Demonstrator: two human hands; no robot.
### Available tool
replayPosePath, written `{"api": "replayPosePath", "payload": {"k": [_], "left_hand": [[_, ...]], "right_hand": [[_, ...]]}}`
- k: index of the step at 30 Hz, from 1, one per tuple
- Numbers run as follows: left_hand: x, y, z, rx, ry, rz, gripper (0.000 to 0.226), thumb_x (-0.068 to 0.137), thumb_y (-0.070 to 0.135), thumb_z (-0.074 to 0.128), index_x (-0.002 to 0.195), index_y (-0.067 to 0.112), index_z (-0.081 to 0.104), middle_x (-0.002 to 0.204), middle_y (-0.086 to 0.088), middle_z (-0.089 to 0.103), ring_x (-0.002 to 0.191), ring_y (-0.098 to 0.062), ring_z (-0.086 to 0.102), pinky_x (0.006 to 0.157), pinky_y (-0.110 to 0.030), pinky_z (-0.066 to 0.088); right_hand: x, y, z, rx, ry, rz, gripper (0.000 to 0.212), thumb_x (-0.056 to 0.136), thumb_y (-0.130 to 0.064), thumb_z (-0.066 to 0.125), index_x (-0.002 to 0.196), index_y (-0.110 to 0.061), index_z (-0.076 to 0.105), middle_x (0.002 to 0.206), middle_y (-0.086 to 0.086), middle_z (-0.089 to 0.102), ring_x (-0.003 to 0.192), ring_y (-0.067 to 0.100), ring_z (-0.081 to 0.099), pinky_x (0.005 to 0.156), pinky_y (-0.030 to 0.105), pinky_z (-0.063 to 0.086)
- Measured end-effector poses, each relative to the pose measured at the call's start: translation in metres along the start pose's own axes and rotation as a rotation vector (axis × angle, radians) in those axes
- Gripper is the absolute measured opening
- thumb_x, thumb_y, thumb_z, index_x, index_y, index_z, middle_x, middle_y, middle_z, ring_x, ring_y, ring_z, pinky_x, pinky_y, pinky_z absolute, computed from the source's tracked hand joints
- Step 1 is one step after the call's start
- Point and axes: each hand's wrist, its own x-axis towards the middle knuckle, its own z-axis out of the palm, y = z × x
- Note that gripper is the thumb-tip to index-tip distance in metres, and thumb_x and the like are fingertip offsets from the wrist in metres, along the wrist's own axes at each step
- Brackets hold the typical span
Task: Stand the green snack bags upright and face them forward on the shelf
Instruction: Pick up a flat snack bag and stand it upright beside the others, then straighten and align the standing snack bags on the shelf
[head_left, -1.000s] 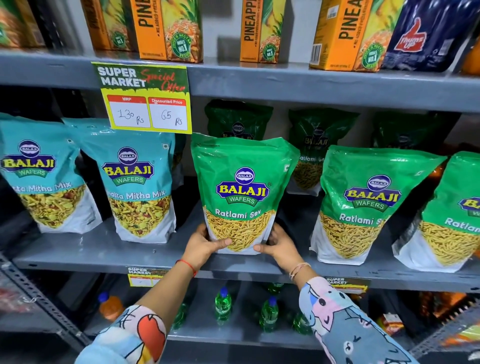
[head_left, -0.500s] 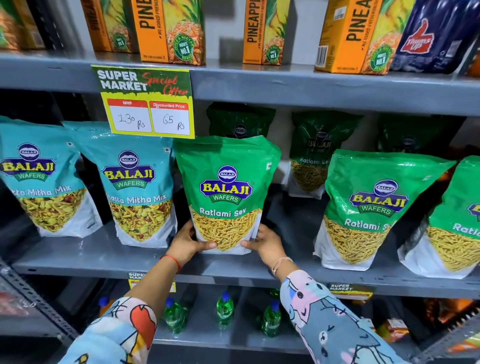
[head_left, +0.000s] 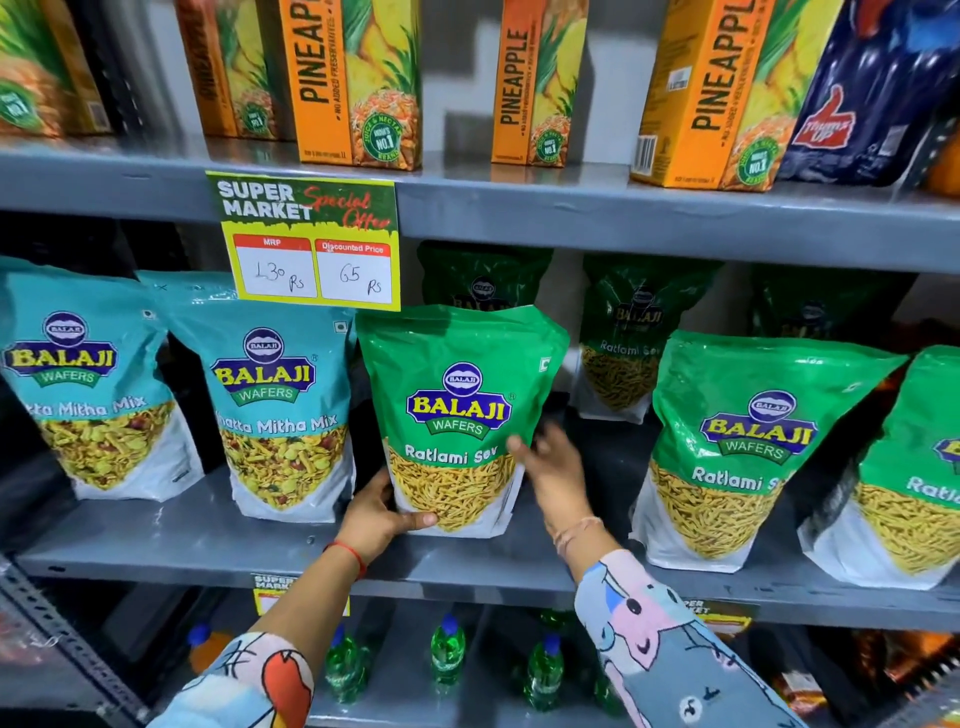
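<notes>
A green Ratlami Sev snack bag (head_left: 457, 395) stands upright, label forward, on the grey middle shelf (head_left: 208, 551). My left hand (head_left: 376, 514) grips its bottom left corner. My right hand (head_left: 553, 467), blurred, sits at the bag's right edge, thumb on the front and fingers behind. Two more green bags (head_left: 748, 431) (head_left: 930, 467) lean back and tilted further right. Darker green bags (head_left: 628, 332) stand in the back row, one (head_left: 483, 280) partly hidden behind the held bag.
Two teal Khatta Mitha Mix bags (head_left: 78, 374) (head_left: 275, 395) stand directly left of the held bag. A yellow price sign (head_left: 311, 244) hangs from the upper shelf, which carries pineapple juice cartons (head_left: 353, 78). Green bottles (head_left: 447, 649) stand on the shelf below.
The green bag has slid left, close to the teal bags. My right hand has left the bottom right corner and risen to the bag's right edge. My left hand keeps its hold.
</notes>
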Motion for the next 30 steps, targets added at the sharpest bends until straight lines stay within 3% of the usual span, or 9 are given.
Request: {"api": "replayPosePath", "payload": {"k": [2, 4, 7, 11, 14, 16, 18, 21, 30], "left_hand": [[0.001, 0.0, 0.001, -0.037, -0.003, 0.004, 0.077, 0.052, -0.003, 0.082, 0.12, 0.011, 0.048, 0.116, -0.009, 0.06, 0.112, -0.027, 0.056, 0.1, -0.04, 0.041], [0.002, -0.001, 0.002, -0.041, -0.008, 0.008, 0.075, 0.053, -0.007, 0.08, 0.12, 0.01, 0.049, 0.116, -0.01, 0.061, 0.113, -0.028, 0.056, 0.101, -0.041, 0.042], [0.002, -0.003, 0.0, -0.029, -0.004, 0.01, 0.077, 0.054, -0.005, 0.08, 0.123, 0.009, 0.048, 0.12, -0.011, 0.061, 0.114, -0.027, 0.056, 0.103, -0.043, 0.041], [0.0, -0.003, 0.002, -0.006, -0.002, 0.01, 0.077, 0.056, 0.001, 0.082, 0.125, 0.011, 0.048, 0.122, -0.01, 0.061, 0.115, -0.025, 0.055, 0.104, -0.043, 0.04], [-0.001, -0.002, 0.005, 0.004, -0.003, 0.019, 0.078, 0.051, 0.012, 0.083, 0.122, 0.015, 0.05, 0.122, -0.009, 0.061, 0.114, -0.024, 0.055, 0.104, -0.043, 0.041], [-0.001, -0.004, 0.006, -0.005, -0.008, 0.009, 0.073, 0.054, 0.01, 0.083, 0.119, 0.017, 0.051, 0.121, -0.009, 0.061, 0.114, -0.025, 0.055, 0.104, -0.044, 0.041], [0.0, -0.005, 0.005, -0.002, -0.014, 0.01, 0.069, 0.056, 0.007, 0.083, 0.116, 0.021, 0.051, 0.12, -0.006, 0.062, 0.114, -0.024, 0.055, 0.103, -0.042, 0.041], [0.002, -0.006, 0.004, -0.007, -0.021, 0.012, 0.068, 0.055, 0.009, 0.084, 0.113, 0.025, 0.052, 0.117, -0.005, 0.062, 0.112, -0.023, 0.056, 0.102, -0.04, 0.041], [0.006, -0.011, 0.004, -0.012, -0.042, 0.032, 0.065, 0.059, 0.004, 0.081, 0.112, 0.025, 0.051, 0.118, -0.005, 0.061, 0.117, -0.026, 0.054, 0.101, -0.039, 0.041]], "right_hand": [[0.011, -0.031, 0.005, 0.205, 0.165, -0.105, 0.039, 0.081, -0.001, 0.06, 0.118, 0.002, 0.05, 0.116, 0.01, 0.058, 0.094, 0.01, 0.064, 0.079, 0.017, 0.052], [0.016, -0.052, 0.011, 0.242, 0.203, -0.195, 0.029, 0.082, 0.002, 0.056, 0.11, 0.008, 0.055, 0.099, 0.002, 0.065, 0.073, -0.005, 0.064, 0.067, 0.007, 0.05], [0.017, -0.067, 0.016, 0.269, 0.248, -0.24, 0.01, 0.082, 0.006, 0.054, 0.089, 0.007, 0.062, 0.057, -0.017, 0.069, 0.056, -0.008, 0.06, 0.061, 0.005, 0.048], [0.024, -0.074, 0.014, 0.293, 0.311, -0.232, 0.021, 0.082, 0.002, 0.056, 0.066, -0.01, 0.061, 0.045, -0.021, 0.064, 0.051, -0.007, 0.057, 0.06, 0.01, 0.048], [0.025, -0.066, 0.007, 0.317, 0.287, -0.209, 0.019, 0.084, -0.004, 0.056, 0.069, -0.014, 0.062, 0.053, -0.015, 0.068, 0.054, -0.004, 0.058, 0.058, 0.013, 0.047], [0.021, -0.051, -0.001, 0.234, 0.148, -0.145, 0.005, 0.083, -0.006, 0.058, 0.084, -0.008, 0.062, 0.079, -0.004, 0.07, 0.066, 0.003, 0.062, 0.065, 0.016, 0.049], [0.012, -0.025, -0.012, 0.072, -0.086, -0.008, 0.026, 0.07, -0.005, 0.071, 0.093, -0.006, 0.058, 0.098, 0.004, 0.067, 0.078, 0.008, 0.067, 0.071, 0.021, 0.055], [-0.007, 0.019, -0.02, -0.295, -0.281, 0.186, 0.052, 0.06, 0.001, 0.078, 0.107, -0.001, 0.056, 0.115, 0.019, 0.064, 0.105, 0.03, 0.062, 0.095, 0.045, 0.05], [-0.022, 0.059, -0.011, -0.241, -0.15, 0.152, 0.044, 0.065, 0.003, 0.073, 0.1, -0.02, 0.058, 0.114, 0.013, 0.065, 0.108, 0.03, 0.059, 0.099, 0.05, 0.046]]}}
